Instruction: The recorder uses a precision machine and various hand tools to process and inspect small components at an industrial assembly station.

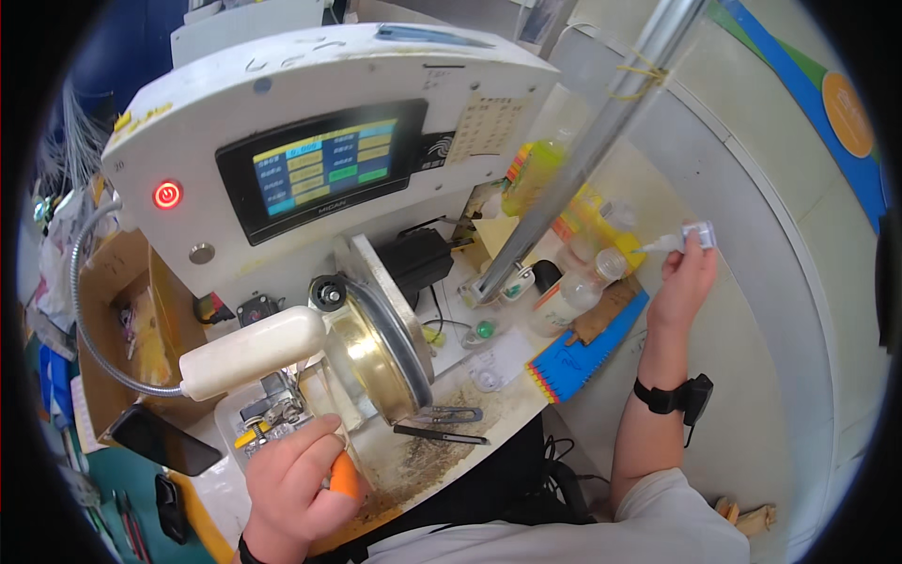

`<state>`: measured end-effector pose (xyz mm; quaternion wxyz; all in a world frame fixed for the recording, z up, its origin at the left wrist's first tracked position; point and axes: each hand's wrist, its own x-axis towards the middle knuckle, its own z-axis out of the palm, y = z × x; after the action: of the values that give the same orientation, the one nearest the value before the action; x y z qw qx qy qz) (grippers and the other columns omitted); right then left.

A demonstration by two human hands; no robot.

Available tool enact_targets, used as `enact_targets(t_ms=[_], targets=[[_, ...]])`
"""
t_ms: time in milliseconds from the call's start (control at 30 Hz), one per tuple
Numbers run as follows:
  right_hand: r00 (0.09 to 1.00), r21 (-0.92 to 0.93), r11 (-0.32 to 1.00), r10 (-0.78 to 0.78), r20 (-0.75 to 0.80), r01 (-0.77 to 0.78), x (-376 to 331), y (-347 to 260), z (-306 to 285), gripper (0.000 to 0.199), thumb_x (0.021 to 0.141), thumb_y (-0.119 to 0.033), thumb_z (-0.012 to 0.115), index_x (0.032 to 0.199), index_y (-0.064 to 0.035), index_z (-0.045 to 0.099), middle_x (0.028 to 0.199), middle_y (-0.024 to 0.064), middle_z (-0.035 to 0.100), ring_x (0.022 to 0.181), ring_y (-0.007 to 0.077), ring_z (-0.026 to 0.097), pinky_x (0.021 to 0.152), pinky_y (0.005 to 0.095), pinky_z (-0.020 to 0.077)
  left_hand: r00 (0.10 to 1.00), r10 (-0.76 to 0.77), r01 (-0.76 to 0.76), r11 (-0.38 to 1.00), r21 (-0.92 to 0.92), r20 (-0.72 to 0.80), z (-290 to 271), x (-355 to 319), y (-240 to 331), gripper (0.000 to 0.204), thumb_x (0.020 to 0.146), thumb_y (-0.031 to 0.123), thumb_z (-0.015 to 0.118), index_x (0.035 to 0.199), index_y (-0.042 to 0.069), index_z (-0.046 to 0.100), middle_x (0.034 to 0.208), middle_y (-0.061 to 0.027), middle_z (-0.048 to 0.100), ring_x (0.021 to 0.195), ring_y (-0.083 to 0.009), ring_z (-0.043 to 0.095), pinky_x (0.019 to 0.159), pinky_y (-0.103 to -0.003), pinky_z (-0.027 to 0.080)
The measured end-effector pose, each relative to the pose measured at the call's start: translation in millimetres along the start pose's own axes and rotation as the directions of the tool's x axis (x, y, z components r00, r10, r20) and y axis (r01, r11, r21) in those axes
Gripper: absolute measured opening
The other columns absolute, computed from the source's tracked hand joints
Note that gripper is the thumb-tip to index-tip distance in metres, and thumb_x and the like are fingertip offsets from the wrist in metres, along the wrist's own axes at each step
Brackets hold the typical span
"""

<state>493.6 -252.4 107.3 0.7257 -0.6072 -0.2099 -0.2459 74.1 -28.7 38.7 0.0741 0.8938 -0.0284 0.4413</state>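
Observation:
My left hand (299, 477) is closed around an orange handle (346, 476) in front of the machine; the far end of whatever it belongs to is hidden. Just beyond those fingers is a small metal clamp-like mechanism (272, 406) with a yellow part. To its right stands a brass-coloured wheel (374, 362) with a dark rim. Out to the right, raised beside the table, my right hand (686, 282) grips a small clear dropper bottle (697, 236) between thumb and fingers, its pale nozzle pointing left.
A white machine housing (178, 244) carries a lit screen (329, 167). A white lamp (254, 352) on a gooseneck crosses in front. A metal pole (583, 160) slants past plastic bottles (575, 296). A cutter knife (440, 434), blue notebook (592, 352), phone (165, 440) and cardboard box (117, 324) lie around.

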Motion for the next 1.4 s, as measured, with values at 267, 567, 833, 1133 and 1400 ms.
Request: enact_targets(t_ms=[267, 567, 833, 1133, 1400], targets=[[0.982, -0.032, 0.985, -0.167, 0.092, 0.171, -24.7, -27.4, 3.6, 0.023, 0.111, -0.021, 0.06, 0.125, -0.0036, 0.067, 0.098, -0.004, 0.062, 0.07, 0.0002, 0.044, 0.059, 0.0199, 0.0361, 0.998, -0.06, 0.06, 0.998, 0.003, -0.032, 9.6, 1.3, 0.3, 0.034, 0.062, 0.006, 0.082, 0.084, 0.01, 0.056, 0.098, -0.0133, 0.071, 0.088, -0.0342, 0.076, 0.062, -0.039, 0.062], [0.893, -0.32, 0.945, 0.086, 0.441, 0.067, -24.9, -26.6, 11.6, 0.03, 0.107, -0.02, 0.067, 0.128, 0.0003, 0.065, 0.104, 0.0018, 0.068, 0.081, 0.0051, 0.06, 0.068, 0.0265, 0.0505, 0.997, -0.043, 0.042, 0.999, -0.014, -0.066, 9.6, -10.7, -1.2, 0.034, 0.061, 0.004, 0.081, 0.085, 0.006, 0.057, 0.098, -0.0149, 0.071, 0.088, -0.0344, 0.076, 0.062, -0.039, 0.062], [0.957, -0.486, 0.851, -0.063, 0.284, 0.2, -72.9, -23.3, 22.4, 0.019, 0.101, -0.013, 0.072, 0.117, -0.0022, 0.071, 0.088, -0.0039, 0.055, 0.071, 0.0039, 0.052, 0.064, 0.0237, 0.0467, 0.993, -0.116, 0.113, 0.991, -0.072, -0.036, 9.8, -10.3, -4.8, 0.034, 0.065, 0.012, 0.083, 0.08, 0.007, 0.053, 0.105, -0.0191, 0.075, 0.087, -0.0322, 0.074, 0.06, -0.033, 0.059], [0.213, -0.263, 0.818, 0.176, 0.961, 0.512, -229.1, -42.5, 31.0, 0.028, 0.085, -0.023, 0.085, 0.108, -0.0099, 0.076, 0.101, 0.0077, 0.065, 0.083, 0.0311, 0.067, 0.068, 0.0396, 0.0498, 0.995, -0.069, 0.066, 0.997, -0.049, -0.071, 9.1, -13.2, -4.4, 0.027, 0.062, 0.014, 0.078, 0.08, 0.009, 0.058, 0.104, -0.0183, 0.075, 0.082, -0.0277, 0.074, 0.057, -0.032, 0.056], [0.264, -0.223, 0.814, 0.089, 0.96, 0.536, -260.9, -45.8, 21.7, 0.025, 0.085, -0.019, 0.084, 0.107, -0.0107, 0.076, 0.104, 0.006, 0.067, 0.087, 0.0294, 0.067, 0.075, 0.0419, 0.0511, 0.986, -0.167, 0.166, 0.981, -0.104, 0.003, -1.2, -12.3, 2.8, 0.027, 0.065, 0.013, 0.082, 0.083, 0.009, 0.062, 0.105, -0.0154, 0.074, 0.085, -0.0286, 0.074, 0.06, -0.034, 0.059]])
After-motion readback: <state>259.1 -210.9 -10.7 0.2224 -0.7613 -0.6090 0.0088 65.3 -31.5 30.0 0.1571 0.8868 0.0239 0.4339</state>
